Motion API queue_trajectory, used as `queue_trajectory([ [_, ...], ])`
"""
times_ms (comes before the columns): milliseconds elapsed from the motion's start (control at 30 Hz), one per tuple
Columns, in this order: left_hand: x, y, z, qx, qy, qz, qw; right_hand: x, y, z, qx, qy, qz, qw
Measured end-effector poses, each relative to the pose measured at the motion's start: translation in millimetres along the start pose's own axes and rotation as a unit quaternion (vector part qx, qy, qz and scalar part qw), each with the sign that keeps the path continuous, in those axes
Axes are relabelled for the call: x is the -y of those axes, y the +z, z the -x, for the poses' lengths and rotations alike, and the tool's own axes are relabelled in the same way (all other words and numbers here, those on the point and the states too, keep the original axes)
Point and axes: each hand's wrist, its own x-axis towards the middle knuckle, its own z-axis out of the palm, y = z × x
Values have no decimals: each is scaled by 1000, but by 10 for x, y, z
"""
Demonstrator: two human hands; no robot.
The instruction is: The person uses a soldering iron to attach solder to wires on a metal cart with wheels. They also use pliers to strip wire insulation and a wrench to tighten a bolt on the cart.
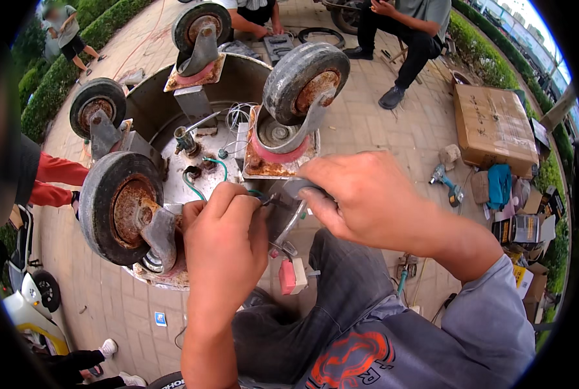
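An overturned round metal drum (140, 91) carries four rusty caster wheels (315, 81), with green wires (218, 168) and a brass fitting (185, 142) inside. At its near edge my left hand (221, 240) is closed beside the lower left wheel (117, 207), its fingertips on something small and dark that I cannot make out. My right hand (360, 194) grips a grey piece (296, 188) just below the pink-based caster, with a bent metal tube (296, 217) hanging under it. A pink and beige block (292, 275) is below, near my knee.
Two people (403, 52) are at the top, another (66, 35) upper left, others along the left. A scooter (23, 298) stands lower left. A cardboard box (490, 126), cordless drill (448, 185) and piled packages (522, 230) lie on the paving to my right.
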Motion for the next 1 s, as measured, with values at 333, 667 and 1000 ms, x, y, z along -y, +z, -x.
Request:
queue_trajectory([
  [333, -7, -30, -2, 3, -17, 33, 999, -117, 108, -124, -31, -121, -74, 989],
  [667, 26, -14, 5, -14, -13, 31, 999, -76, 150, -251, 62, -62, -196, 977],
  [1000, 15, -29, 3, -6, -19, 51, 998, -96, -76, -220, 244, 271, -445, 818],
])
